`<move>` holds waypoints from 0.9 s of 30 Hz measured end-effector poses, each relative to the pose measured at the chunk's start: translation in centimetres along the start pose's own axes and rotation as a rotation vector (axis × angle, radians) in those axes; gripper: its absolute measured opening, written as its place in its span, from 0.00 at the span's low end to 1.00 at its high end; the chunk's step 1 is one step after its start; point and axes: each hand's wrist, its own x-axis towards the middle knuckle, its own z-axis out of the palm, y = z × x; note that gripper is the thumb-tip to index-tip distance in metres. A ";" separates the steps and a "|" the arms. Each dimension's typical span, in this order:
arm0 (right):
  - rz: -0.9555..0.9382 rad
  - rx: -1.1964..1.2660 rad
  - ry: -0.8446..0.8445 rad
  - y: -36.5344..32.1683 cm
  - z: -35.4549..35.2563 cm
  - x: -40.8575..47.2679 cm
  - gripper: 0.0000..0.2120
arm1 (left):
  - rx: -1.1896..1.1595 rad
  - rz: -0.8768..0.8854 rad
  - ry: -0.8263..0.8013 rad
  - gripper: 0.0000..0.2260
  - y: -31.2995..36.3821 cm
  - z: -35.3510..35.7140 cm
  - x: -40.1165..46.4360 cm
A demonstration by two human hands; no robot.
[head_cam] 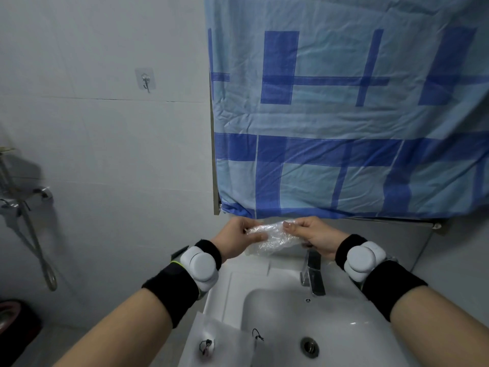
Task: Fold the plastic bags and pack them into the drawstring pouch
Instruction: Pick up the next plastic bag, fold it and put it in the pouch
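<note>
A crumpled clear plastic bag (pixel 275 235) hangs in the air above the back of the sink, stretched between both hands. My left hand (pixel 238 238) pinches its left end with thumb and fingers. My right hand (pixel 309 234) grips its right end, thumb on top. The white drawstring pouch (pixel 225 340) lies flat on the sink's front left rim, its dark cords showing at two spots, well below and in front of the hands. Both wrists wear black bands with white round devices.
A white sink (pixel 344 327) with a chrome faucet (pixel 313 274) and a drain (pixel 309 347) sits below. A blue checked cloth (pixel 344 115) hangs on the wall behind. A wall hook (pixel 145 80) and shower hose (pixel 34 242) are on the left.
</note>
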 end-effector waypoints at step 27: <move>0.024 0.269 0.194 -0.1 -0.1 0.0 0.08 | -0.294 -0.126 0.137 0.26 0.5 0.6 -0.2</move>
